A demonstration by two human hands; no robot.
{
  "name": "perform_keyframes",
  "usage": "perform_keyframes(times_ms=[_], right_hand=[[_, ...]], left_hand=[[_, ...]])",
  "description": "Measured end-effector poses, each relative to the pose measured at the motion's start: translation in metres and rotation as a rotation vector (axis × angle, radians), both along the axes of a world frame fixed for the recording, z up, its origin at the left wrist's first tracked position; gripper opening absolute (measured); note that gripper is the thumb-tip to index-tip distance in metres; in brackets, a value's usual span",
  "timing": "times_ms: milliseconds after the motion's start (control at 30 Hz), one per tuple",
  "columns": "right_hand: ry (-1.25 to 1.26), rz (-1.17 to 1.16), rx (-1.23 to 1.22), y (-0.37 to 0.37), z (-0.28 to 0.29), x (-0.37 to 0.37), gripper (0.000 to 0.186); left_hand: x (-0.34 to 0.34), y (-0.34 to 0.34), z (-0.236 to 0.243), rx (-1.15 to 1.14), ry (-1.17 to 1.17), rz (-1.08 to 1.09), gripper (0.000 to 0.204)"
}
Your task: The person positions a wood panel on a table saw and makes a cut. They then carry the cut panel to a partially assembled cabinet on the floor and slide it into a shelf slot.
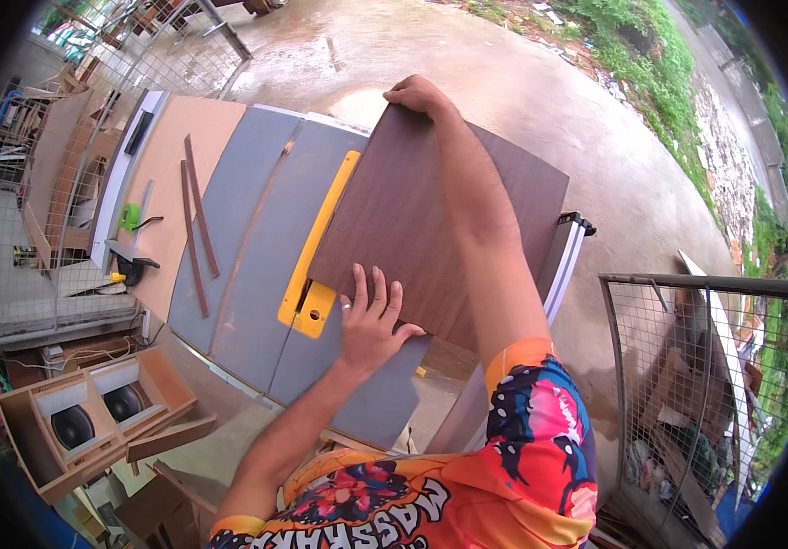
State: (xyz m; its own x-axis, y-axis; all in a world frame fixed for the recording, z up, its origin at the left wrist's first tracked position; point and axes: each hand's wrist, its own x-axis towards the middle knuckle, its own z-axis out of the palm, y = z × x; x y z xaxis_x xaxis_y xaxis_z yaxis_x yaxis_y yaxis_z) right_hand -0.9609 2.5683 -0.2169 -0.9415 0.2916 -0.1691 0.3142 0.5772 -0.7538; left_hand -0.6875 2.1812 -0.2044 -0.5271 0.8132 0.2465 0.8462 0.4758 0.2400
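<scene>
A dark brown wood-grain panel lies over the right part of a grey table saw top. Its left edge runs along a long yellow insert plate in the table. My right arm reaches across the panel, and my right hand is closed over its far corner. At the panel's near edge, my left hand is open, with fingers spread on the brown surface and the thumb along the edge. A saw blade cannot be made out.
Two thin brown strips lie on the table's left side. A clamp with a green part sits farther left. A wooden speaker box stands lower left. A wire mesh frame with scrap behind it is at the right.
</scene>
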Motion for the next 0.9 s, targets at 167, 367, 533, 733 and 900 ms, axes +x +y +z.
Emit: perform_keyframes(times_ms=[167, 367, 533, 733, 900], right_hand=[[-0.015, 0.013, -0.016, 0.008, -0.005, -0.007, 0.044], [0.01, 0.035, -0.05, 0.014, -0.005, -0.006, 0.049], [-0.015, 0.014, -0.074, 0.008, 0.003, -0.008, 0.048], [-0.018, 0.013, -0.088, 0.015, 0.001, -0.01, 0.048], [-0.03, 0.006, -0.077, 0.012, 0.006, -0.011, 0.048]], left_hand=[[-0.003, 0.0, 0.001, 0.003, -0.018, -0.002, 0.095], [-0.005, 0.003, 0.008, -0.006, -0.016, 0.013, 0.094], [-0.005, 0.005, 0.0, 0.027, -0.004, 0.025, 0.097], [-0.006, 0.009, -0.001, 0.042, -0.012, 0.021, 0.097], [-0.007, 0.009, -0.001, 0.04, -0.032, 0.027, 0.097]])
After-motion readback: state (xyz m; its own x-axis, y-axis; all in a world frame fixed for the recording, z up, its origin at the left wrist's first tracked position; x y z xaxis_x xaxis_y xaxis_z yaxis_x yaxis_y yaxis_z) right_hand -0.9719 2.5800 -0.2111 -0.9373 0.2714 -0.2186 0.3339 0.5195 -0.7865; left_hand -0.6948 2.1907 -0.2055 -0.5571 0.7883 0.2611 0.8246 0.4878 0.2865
